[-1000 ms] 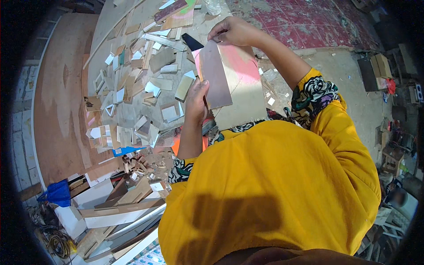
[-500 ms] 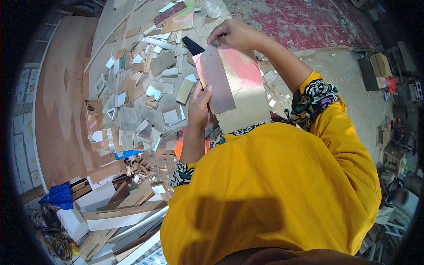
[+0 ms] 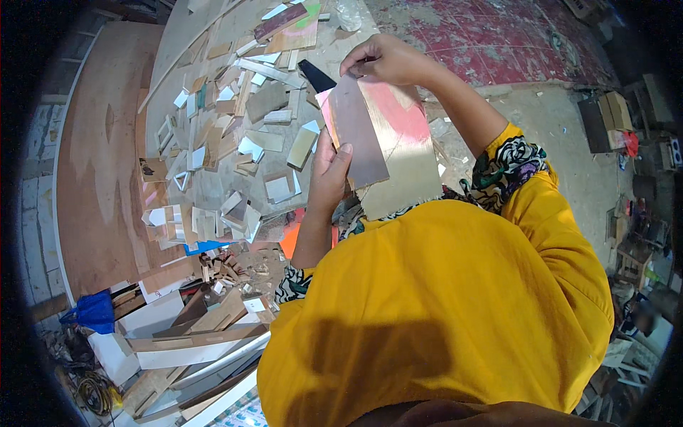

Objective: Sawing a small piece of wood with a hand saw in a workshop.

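My left hand [image 3: 329,178] grips the left edge of a pale rough-edged board with pink paint [image 3: 400,146], its thumb near the edge of a grey-brown strip [image 3: 356,135] lying along that board. My right hand [image 3: 377,60] is closed at the strip's top end, fingertips pinched on it; whether they hold anything small is hidden. Just left of the boards, a dark tapered piece [image 3: 313,75] lies on the worktable [image 3: 185,32] among several scattered wood offcuts [image 3: 277,146].
A large plywood sheet [image 3: 103,156] stands along the left. Heaped boards [image 3: 178,341], a blue bag [image 3: 92,313] and coiled cable [image 3: 96,391] lie lower left. A red stained surface [image 3: 484,43] is at top right; boxes [image 3: 612,114] and clutter line the right edge.
Both my hands and the held boards have shifted slightly down and to the right in the picture. The grip on the boards looks much the same.
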The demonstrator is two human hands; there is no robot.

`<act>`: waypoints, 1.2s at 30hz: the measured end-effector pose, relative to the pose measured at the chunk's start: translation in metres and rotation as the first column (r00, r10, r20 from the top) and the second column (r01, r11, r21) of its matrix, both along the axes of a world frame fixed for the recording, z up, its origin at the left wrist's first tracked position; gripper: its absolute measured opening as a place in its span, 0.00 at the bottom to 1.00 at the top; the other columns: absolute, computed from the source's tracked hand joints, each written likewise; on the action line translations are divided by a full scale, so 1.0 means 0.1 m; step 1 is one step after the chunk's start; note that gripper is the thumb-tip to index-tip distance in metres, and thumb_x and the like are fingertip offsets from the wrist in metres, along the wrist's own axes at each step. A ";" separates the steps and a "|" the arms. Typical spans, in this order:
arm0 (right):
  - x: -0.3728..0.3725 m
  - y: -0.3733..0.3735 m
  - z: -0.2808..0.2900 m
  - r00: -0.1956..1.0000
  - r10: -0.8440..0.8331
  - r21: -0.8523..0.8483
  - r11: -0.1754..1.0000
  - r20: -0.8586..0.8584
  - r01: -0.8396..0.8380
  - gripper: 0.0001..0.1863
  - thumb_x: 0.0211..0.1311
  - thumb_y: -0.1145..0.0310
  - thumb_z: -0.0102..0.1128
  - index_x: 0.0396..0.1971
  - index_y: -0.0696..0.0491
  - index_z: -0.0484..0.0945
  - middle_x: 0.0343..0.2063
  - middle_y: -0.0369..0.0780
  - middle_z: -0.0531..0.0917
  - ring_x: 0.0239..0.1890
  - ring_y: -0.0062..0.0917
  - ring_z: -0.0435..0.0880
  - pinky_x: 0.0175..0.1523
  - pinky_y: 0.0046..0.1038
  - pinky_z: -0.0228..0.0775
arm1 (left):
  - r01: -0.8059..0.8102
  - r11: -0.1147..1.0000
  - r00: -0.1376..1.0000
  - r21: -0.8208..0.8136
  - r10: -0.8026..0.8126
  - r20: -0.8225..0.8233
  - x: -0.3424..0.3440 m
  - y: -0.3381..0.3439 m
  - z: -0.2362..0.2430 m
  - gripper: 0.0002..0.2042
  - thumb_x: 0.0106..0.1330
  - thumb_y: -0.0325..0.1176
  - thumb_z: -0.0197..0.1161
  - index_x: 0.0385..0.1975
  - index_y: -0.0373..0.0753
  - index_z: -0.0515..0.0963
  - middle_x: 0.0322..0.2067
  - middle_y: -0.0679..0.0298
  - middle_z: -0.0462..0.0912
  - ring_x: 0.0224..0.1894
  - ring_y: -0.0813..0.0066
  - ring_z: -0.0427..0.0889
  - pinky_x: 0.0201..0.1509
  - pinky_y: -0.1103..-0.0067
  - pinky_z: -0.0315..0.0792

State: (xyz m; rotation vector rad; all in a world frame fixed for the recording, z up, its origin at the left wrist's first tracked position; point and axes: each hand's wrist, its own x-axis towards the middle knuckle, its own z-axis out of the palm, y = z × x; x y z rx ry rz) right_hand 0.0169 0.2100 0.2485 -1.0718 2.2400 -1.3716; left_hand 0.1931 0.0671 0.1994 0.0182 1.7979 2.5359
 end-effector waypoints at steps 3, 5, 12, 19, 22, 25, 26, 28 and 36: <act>0.00 0.01 -0.01 0.990 -0.005 -0.003 1.000 -0.141 0.005 0.09 0.52 0.74 0.55 0.33 0.55 0.81 0.22 0.35 0.81 0.24 0.16 0.74 0.33 0.21 0.67 | 0.019 1.000 1.000 0.003 -0.019 -0.009 0.00 0.00 0.01 0.22 0.64 0.27 0.46 0.58 0.33 0.55 0.54 0.57 0.65 0.56 0.73 0.64 0.61 0.77 0.56; 0.03 0.01 0.03 0.985 -0.014 0.026 0.999 -0.170 0.019 0.10 0.52 0.74 0.55 0.34 0.55 0.81 0.23 0.37 0.81 0.25 0.17 0.75 0.34 0.22 0.68 | 0.009 1.000 1.000 0.002 -0.009 0.000 0.01 0.01 -0.02 0.21 0.64 0.26 0.46 0.58 0.33 0.56 0.54 0.57 0.65 0.56 0.73 0.64 0.61 0.77 0.56; 0.04 0.03 0.03 0.962 -0.016 0.038 0.999 -0.271 0.027 0.11 0.50 0.74 0.57 0.34 0.53 0.81 0.26 0.41 0.83 0.26 0.22 0.79 0.36 0.24 0.69 | -0.011 1.000 1.000 -0.003 0.011 -0.023 0.02 0.05 0.00 0.21 0.64 0.25 0.46 0.58 0.33 0.56 0.53 0.57 0.67 0.54 0.74 0.67 0.59 0.77 0.58; 0.07 0.06 0.02 0.958 -0.048 0.020 0.998 -0.283 0.056 0.11 0.48 0.75 0.56 0.34 0.54 0.81 0.26 0.41 0.83 0.27 0.23 0.80 0.37 0.24 0.70 | -0.015 1.000 1.000 -0.026 0.015 -0.002 0.04 0.05 -0.03 0.21 0.64 0.24 0.46 0.58 0.33 0.56 0.52 0.57 0.68 0.54 0.74 0.67 0.58 0.77 0.60; 0.06 0.07 0.00 0.963 -0.040 0.003 0.999 -0.267 0.042 0.11 0.48 0.75 0.56 0.33 0.55 0.82 0.26 0.41 0.83 0.27 0.24 0.80 0.37 0.24 0.70 | -0.022 1.000 1.000 -0.019 0.021 -0.013 0.04 0.06 -0.03 0.21 0.64 0.24 0.46 0.57 0.33 0.56 0.52 0.58 0.68 0.53 0.75 0.68 0.58 0.78 0.60; 0.07 0.08 0.01 0.962 -0.039 0.006 0.999 -0.271 0.042 0.11 0.47 0.75 0.56 0.33 0.55 0.82 0.26 0.41 0.83 0.27 0.24 0.81 0.37 0.24 0.70 | -0.013 0.999 1.000 -0.030 0.013 -0.006 0.04 0.07 -0.02 0.20 0.64 0.25 0.46 0.56 0.33 0.57 0.51 0.58 0.68 0.53 0.75 0.68 0.57 0.78 0.60; 0.07 0.08 0.01 0.959 -0.038 0.012 0.999 -0.279 0.043 0.11 0.47 0.75 0.56 0.32 0.55 0.82 0.27 0.42 0.83 0.27 0.25 0.81 0.37 0.25 0.70 | -0.012 0.999 1.000 -0.035 0.012 0.000 0.04 0.07 -0.01 0.19 0.64 0.25 0.46 0.56 0.33 0.58 0.51 0.58 0.69 0.52 0.75 0.68 0.57 0.78 0.60; 0.07 0.08 0.02 0.957 -0.036 0.018 0.999 -0.287 0.043 0.11 0.47 0.75 0.56 0.32 0.54 0.82 0.27 0.42 0.83 0.27 0.25 0.81 0.37 0.25 0.70 | -0.011 0.999 1.000 -0.041 0.011 0.007 0.05 0.08 -0.02 0.19 0.64 0.25 0.46 0.55 0.33 0.58 0.50 0.58 0.69 0.52 0.75 0.69 0.57 0.78 0.61; 0.11 0.00 -0.13 0.839 -0.163 0.143 0.951 -0.519 0.273 0.15 0.46 0.70 0.61 0.38 0.51 0.80 0.32 0.42 0.81 0.30 0.31 0.80 0.38 0.30 0.71 | -0.041 0.998 0.997 0.042 0.038 0.068 -0.10 0.01 -0.36 0.18 0.63 0.25 0.48 0.53 0.32 0.61 0.47 0.58 0.72 0.49 0.74 0.71 0.55 0.77 0.63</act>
